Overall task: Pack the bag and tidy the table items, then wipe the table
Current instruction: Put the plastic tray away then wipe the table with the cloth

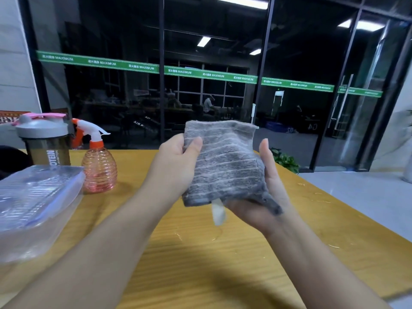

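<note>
Folded grey cloth (223, 163) raised above wooden table (223, 264), left hand (176, 161) pinching its left edge, right hand (267, 188) cupped beneath, spray bottle (98, 161) far left.

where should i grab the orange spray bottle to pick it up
Take the spray bottle by its narrow neck just under the white trigger head, coming from the right, since the clear lidded container crowds its left. The ribbed body is wide and bulging, so the neck probably gives a surer hold. Both hands now hold the grey cloth.
</note>
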Demonstrator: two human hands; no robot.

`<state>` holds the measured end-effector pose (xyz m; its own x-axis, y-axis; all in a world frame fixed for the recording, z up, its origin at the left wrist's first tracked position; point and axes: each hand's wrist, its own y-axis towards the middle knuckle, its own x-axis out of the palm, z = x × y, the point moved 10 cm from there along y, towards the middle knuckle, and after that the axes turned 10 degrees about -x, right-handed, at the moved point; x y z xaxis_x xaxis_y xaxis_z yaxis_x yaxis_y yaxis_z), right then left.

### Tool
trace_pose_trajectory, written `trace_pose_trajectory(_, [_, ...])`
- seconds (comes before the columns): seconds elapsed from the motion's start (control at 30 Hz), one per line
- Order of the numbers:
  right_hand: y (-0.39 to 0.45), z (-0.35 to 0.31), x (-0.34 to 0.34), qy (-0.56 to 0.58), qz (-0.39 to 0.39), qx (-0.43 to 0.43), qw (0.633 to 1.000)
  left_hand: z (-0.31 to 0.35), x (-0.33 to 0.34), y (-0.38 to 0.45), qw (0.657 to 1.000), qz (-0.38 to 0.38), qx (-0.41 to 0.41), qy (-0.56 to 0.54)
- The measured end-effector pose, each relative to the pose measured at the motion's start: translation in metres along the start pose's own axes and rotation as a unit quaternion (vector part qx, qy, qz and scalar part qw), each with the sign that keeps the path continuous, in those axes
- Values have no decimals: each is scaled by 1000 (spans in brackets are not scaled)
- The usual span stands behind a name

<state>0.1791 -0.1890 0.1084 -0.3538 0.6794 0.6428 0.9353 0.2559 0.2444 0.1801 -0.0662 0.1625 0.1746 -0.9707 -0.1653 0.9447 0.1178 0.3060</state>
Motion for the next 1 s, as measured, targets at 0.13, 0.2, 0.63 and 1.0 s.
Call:
trace_pose_trajectory(0.13, [1,2,-2,32,-5,26,999,6,11,-5,999,-12,-10,-39])
trace_pose_trajectory(0.2, [0,8,-8,8,6,42,999,10,9,-8,998,1,-4,-61])
trace_pose_trajectory(0.63, [-5,-23,-50,-225,139,-6,964,-40,-14,2,987,0,14,163])
trace_pose_trajectory(1.0, [1,-16,-82,-868,24,-9,496,-117,-31,14,974,-22,-28,222])
